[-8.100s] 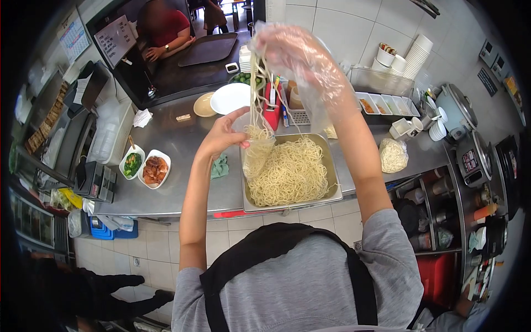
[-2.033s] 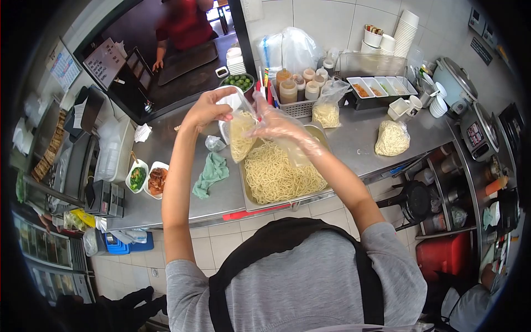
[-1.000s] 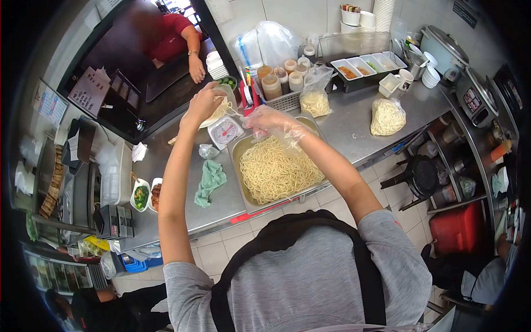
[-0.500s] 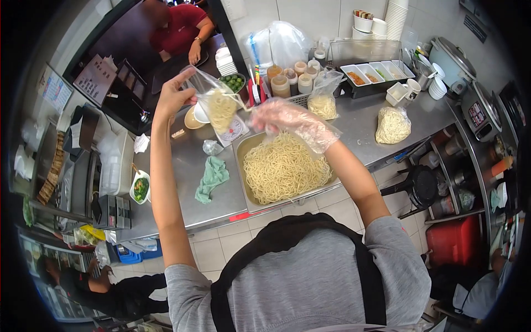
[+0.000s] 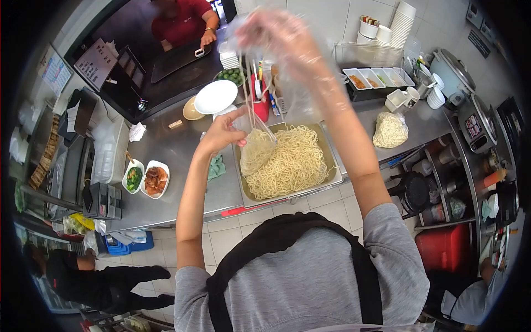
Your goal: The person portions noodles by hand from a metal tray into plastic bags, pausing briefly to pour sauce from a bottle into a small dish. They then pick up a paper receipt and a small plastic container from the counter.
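My left hand (image 5: 225, 134) grips the rim of a clear plastic bag with noodles in it (image 5: 258, 154), low over the left part of a metal tray (image 5: 338, 178). A heap of pale noodles (image 5: 296, 166) fills that tray. High above it, my right hand (image 5: 276, 33), in a clear plastic glove and blurred by motion, is closed on several long noodle strands (image 5: 249, 83). They hang down to the bag's mouth. A white bowl (image 5: 215, 97) is just beyond my left hand. A green cloth (image 5: 216, 167) lies partly hidden behind my left forearm.
A bowl of greens (image 5: 134, 178) and a bowl of meat (image 5: 155, 180) stand at the left. Right of the tray sits a bag of noodles (image 5: 390, 130). Farther back are a topping rack (image 5: 381, 78) and stacked white cups (image 5: 404, 25). A person in red (image 5: 185, 25) stands across the counter.
My left hand has come down and right, bringing the bag low over the tray. My right hand has risen well above it, drawing noodle strands upward. The bowl of meat now shows.
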The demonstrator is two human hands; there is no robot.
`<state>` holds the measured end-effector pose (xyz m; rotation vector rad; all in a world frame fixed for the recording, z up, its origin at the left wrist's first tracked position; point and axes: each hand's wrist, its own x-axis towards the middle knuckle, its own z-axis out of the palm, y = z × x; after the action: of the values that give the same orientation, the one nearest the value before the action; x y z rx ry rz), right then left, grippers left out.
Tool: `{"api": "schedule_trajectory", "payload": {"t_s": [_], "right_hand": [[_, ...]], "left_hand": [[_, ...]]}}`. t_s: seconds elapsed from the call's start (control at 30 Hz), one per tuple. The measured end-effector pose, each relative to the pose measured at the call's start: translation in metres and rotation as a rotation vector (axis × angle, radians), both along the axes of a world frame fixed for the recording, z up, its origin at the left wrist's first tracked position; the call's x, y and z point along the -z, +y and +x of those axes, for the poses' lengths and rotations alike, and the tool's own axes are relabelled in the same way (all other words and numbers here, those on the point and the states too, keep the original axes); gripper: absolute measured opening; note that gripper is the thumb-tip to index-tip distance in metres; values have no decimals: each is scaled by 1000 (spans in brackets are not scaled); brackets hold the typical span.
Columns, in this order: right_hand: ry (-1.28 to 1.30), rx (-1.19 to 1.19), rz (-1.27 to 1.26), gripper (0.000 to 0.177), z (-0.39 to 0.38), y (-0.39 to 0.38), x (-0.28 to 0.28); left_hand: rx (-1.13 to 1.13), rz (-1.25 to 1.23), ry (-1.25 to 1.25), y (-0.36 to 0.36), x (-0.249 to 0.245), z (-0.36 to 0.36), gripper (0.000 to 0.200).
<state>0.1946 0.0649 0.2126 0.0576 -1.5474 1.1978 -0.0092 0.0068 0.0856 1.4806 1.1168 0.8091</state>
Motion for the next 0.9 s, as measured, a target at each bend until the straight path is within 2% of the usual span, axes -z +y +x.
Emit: {"api": "schedule_trajectory", "payload": {"t_s": [0.03,0.07,0.13,0.23,0.33,0.4,0.43,0.47,0.53,0.63,0.7,0.8,0.9], "right_hand": [[80,20,-10,25,6,-5,-14],[100,164,28,26,16,0,-20],[338,134,17,24,21,-11,-41],[416,264,-13,28,38,-14,-35],[-102,361,-33,26,64,-15,17],[-584,335,-178,25,69,-17,62],[-511,333,-284,28,69,-21,107],[-828,285,-93,27,80,-1,138],[-1580,620,298,27,58,-27,131],[-1218,707,438,28,21,-24,126],[-908,622,527,28,-8,-19,145],[-1573,342,217,28,-35,-35,127],[-1491,470,466,28,-33,-28,162]], "left_hand": [[-10,1,-24,0,4,-1,63],[-19,3,-28,-1,6,-1,63],[-38,4,-33,-2,9,-3,63],[-70,-10,-41,-4,6,-7,63],[-128,-3,-86,-5,4,-13,63],[-129,18,-73,-5,4,-13,63],[-132,29,-67,-6,3,-12,64],[-129,12,-50,-7,4,-11,64],[-120,-25,-15,-7,8,-8,66],[-89,19,-13,-9,21,4,68],[-59,40,8,-9,24,9,71],[-40,75,17,-17,19,18,72],[-53,89,52,-15,22,20,72]]}}
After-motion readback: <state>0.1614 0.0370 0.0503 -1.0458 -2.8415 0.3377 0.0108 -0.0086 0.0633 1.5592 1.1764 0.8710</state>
